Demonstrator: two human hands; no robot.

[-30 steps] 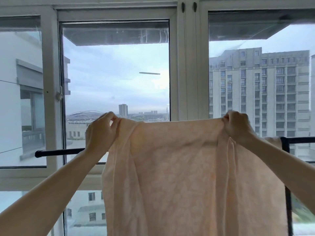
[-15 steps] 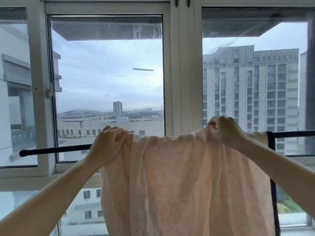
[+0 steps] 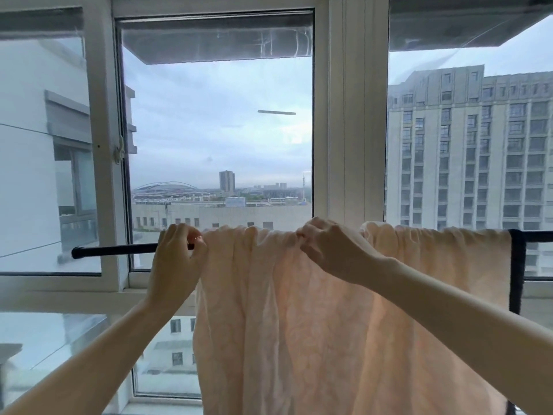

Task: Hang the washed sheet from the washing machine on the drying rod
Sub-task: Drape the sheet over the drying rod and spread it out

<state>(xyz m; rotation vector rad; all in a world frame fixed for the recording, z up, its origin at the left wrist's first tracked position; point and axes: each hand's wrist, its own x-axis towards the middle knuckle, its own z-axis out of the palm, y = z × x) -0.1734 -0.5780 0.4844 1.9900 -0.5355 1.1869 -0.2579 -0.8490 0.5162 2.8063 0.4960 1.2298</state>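
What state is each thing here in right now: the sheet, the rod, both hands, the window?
sheet: draped over the rod, bunched along its top
drying rod: level, left end bare
left hand: pinching the sheet's left edge
right hand: pinching the top fold
window: cannot tell whether open

The sheet (image 3: 329,324) hides most of the rod (image 3: 113,250).

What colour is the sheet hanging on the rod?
Pale peach-pink with a faint mottled pattern; the sheet shows best in the head view, draped over the black rod.
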